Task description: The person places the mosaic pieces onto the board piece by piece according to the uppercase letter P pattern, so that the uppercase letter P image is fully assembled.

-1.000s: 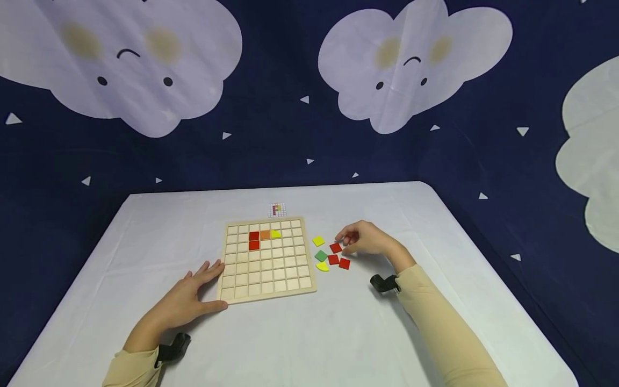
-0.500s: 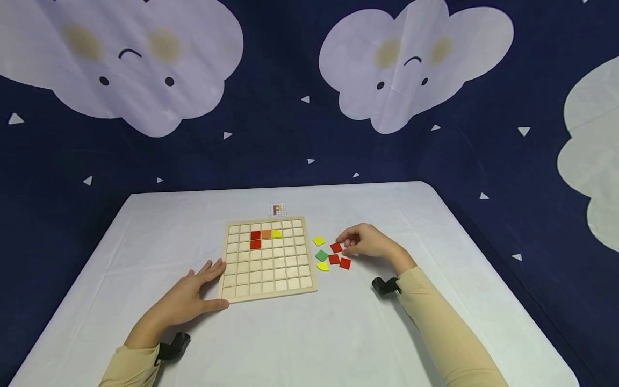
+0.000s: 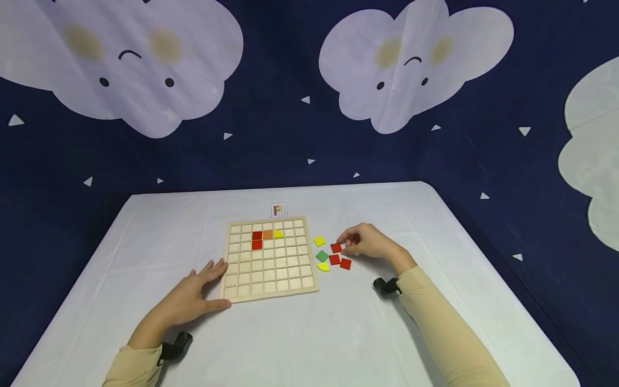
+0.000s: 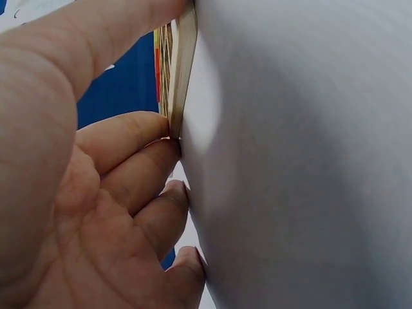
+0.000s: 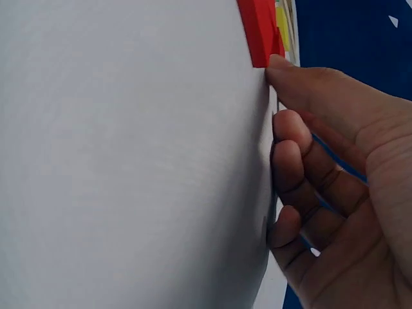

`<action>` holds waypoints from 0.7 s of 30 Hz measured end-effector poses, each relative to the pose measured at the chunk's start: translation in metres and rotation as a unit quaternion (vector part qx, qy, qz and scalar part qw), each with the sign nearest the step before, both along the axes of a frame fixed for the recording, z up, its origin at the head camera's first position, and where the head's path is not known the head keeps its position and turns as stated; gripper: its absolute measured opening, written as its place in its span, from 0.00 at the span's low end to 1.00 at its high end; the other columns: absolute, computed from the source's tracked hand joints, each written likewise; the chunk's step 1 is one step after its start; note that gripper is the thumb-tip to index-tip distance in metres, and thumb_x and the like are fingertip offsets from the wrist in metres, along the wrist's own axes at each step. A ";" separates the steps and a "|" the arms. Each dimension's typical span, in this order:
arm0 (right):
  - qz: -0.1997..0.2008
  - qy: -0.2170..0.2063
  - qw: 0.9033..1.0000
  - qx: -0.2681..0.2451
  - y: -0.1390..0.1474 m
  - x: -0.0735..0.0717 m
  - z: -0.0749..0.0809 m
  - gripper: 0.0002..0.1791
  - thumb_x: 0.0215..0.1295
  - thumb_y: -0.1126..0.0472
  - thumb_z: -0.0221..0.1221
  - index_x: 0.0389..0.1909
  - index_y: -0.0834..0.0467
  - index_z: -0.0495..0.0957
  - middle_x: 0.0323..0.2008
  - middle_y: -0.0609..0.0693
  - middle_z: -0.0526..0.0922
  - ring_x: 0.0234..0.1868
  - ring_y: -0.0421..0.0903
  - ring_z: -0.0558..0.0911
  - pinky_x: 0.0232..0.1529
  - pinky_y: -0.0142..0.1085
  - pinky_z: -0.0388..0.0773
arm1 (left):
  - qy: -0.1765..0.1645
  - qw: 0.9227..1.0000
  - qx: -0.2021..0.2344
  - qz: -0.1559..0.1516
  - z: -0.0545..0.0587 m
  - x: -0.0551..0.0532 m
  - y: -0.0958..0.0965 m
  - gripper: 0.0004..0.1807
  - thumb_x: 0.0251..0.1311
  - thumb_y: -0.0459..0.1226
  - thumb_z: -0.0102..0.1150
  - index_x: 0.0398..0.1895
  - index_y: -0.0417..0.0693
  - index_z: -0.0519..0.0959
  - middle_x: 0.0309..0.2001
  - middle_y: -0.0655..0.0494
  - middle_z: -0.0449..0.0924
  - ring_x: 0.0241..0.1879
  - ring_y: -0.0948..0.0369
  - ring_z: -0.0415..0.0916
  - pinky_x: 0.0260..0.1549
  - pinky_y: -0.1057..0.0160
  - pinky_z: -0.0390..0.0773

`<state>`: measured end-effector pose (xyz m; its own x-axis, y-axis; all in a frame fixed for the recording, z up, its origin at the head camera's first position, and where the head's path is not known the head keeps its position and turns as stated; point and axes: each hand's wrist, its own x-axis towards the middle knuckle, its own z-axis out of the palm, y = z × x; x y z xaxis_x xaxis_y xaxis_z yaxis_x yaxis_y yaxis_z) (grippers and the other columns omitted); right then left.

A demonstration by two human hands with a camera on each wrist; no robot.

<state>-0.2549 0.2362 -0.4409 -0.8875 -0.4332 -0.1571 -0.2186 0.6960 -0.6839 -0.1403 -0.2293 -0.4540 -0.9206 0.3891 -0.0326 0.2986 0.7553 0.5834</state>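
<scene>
My left hand (image 3: 181, 301) lies at the near left corner of a wooden grid board (image 3: 268, 295), its fairly straight thumb and fingers touching the edge. In the left wrist view, the fingertips meet the board's side (image 4: 185, 71). Set in the board are two red square tiles, an orange tile (image 3: 268, 234) and a yellow quarter-round tile (image 3: 278, 234). To the board's right, my right hand (image 3: 369, 241) pinches a red square tile (image 3: 336, 248) that lies flat on the table. In the right wrist view, the thumb meets a red tile (image 5: 261, 38); the index fingertip is hidden.
Beside the held tile lie two more red tiles, one of them at the near right (image 3: 345, 264), a green tile (image 3: 322, 256), a yellow square tile (image 3: 319, 241) and a yellow quarter-round tile (image 3: 323, 266). A small pattern card (image 3: 278, 209) lies behind the board on the white table (image 3: 309, 344).
The board and my left hand have shifted slightly to the right. My right hand stays at the same red tile, almost still.
</scene>
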 end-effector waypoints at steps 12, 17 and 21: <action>0.009 0.028 1.000 0.009 -0.001 -0.001 0.006 0.10 0.63 0.64 0.74 0.45 0.58 0.89 0.31 0.46 0.84 0.34 0.42 0.79 0.37 0.30 0.78 | 0.002 1.000 0.002 0.002 0.002 0.001 0.001 0.55 0.54 0.53 0.82 0.79 0.36 0.67 0.81 0.36 0.63 0.81 0.31 0.56 0.77 0.22 0.53; 0.004 0.046 0.999 0.009 -0.008 -0.003 0.016 0.11 0.65 0.62 0.73 0.46 0.59 0.89 0.33 0.46 0.86 0.36 0.42 0.80 0.39 0.32 0.79 | 0.000 1.000 0.004 0.002 0.003 0.001 0.001 0.56 0.53 0.53 0.82 0.80 0.36 0.67 0.81 0.35 0.63 0.82 0.31 0.55 0.77 0.22 0.52; 0.008 0.059 0.998 0.010 -0.019 -0.003 0.021 0.11 0.65 0.60 0.72 0.47 0.58 0.89 0.33 0.45 0.86 0.38 0.43 0.81 0.43 0.35 0.81 | -0.002 1.000 0.004 0.003 0.001 0.002 0.000 0.56 0.53 0.53 0.82 0.80 0.36 0.67 0.81 0.36 0.63 0.82 0.32 0.55 0.77 0.23 0.52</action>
<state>-0.2583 0.2172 -0.4198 -0.8932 -0.4456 -0.0600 -0.3088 0.7050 -0.6385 -0.1387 -0.2289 -0.4526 -0.9228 0.3838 -0.0332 0.2917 0.7525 0.5905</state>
